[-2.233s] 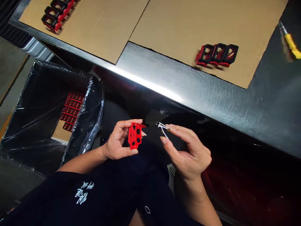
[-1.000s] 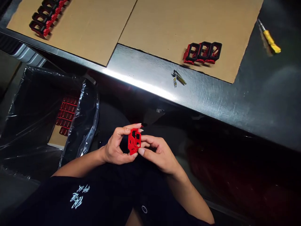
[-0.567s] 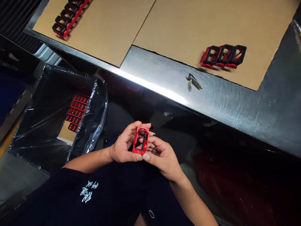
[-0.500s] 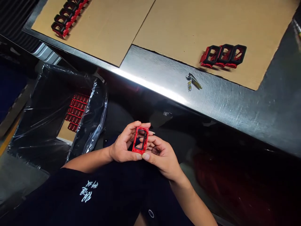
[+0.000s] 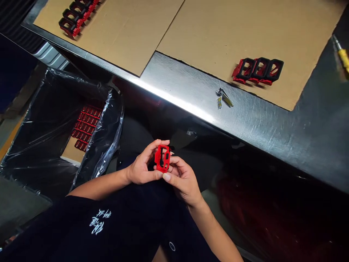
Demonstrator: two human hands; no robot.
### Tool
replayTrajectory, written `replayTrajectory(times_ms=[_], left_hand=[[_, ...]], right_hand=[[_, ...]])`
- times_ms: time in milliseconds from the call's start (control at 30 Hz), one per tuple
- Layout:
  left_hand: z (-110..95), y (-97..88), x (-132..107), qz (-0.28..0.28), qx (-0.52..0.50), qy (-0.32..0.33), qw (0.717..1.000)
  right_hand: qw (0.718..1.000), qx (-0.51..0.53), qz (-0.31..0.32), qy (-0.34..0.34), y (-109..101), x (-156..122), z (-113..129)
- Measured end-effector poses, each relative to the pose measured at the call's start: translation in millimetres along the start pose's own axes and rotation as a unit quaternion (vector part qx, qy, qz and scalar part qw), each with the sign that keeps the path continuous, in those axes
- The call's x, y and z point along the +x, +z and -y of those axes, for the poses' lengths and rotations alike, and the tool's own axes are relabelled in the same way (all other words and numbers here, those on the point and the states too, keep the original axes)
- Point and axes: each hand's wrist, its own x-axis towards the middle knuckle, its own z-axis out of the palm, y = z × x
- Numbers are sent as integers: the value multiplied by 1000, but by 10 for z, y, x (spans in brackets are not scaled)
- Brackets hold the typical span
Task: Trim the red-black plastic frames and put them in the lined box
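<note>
A small red plastic frame (image 5: 162,158) with a black inner rim is held over my lap, below the edge of the steel table (image 5: 191,91). My left hand (image 5: 141,167) grips its left side between thumb and fingers. My right hand (image 5: 181,178) pinches its lower right side, fingers curled behind it. A small metal clipper-like tool (image 5: 224,98) lies on the steel surface, apart from both hands.
Three finished red-and-black frames (image 5: 257,68) stand in a row on cardboard (image 5: 218,32). Another row (image 5: 75,14) sits at the far left. A black-lined bin (image 5: 54,120) to my left holds several red frames (image 5: 85,125). A yellow-handled screwdriver (image 5: 342,56) lies at right.
My right hand put the small tool on the table and joined my left hand on the red frame. The frame has been turned between the fingers since.
</note>
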Motion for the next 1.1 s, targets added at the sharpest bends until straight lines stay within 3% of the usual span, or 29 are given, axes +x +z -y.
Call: replayTrajectory(times_ms=[133,267,433,500,600,667,733,800,833,867,900,933,1033,1100], left_hand=[[-8,-28,8,-4,16,2,1000],[-72,-65,37,-33,38,-8,999],[-273,-214,96,-88,136,-92,983],[-381,-306,118,-55,192,-143,969],[-539,-457,114,57,224,-185,955],[-648,-597,68,127,235,-204,942],[-783,-825,-33,155,243,-217,932],[-942,-1173,-202,100,255,-227,935],[-1019,-1392,-311,32,266,-239,933],[-1085,-1633,-433,-76,272,-270,920],[-1132,-1887,-566,-210,278,-301,888],[-1154,-2142,-706,-281,292,-315,858],[-1062,-2821,-1141,-420,326,-362,765],[-900,-3140,-1432,-474,340,-421,694]], right_hand=[[999,-12,-23,-32,-21,10,-31],[991,-102,-39,-79,-78,5,-38],[960,-242,-36,-138,-167,-12,19],[951,-277,-35,-133,-200,12,34],[946,-311,-36,-80,-185,83,16],[947,-318,-12,-51,-120,152,-22],[946,-322,30,-40,-40,231,-69],[942,-329,62,-29,13,309,-108],[940,-333,65,-20,18,344,-121],[940,-337,58,-8,8,374,-129],[940,-340,38,4,-17,400,-133],[939,-343,10,17,-51,422,-135],[932,-349,-84,49,-171,470,-134],[927,-348,-120,71,-236,492,-141]])
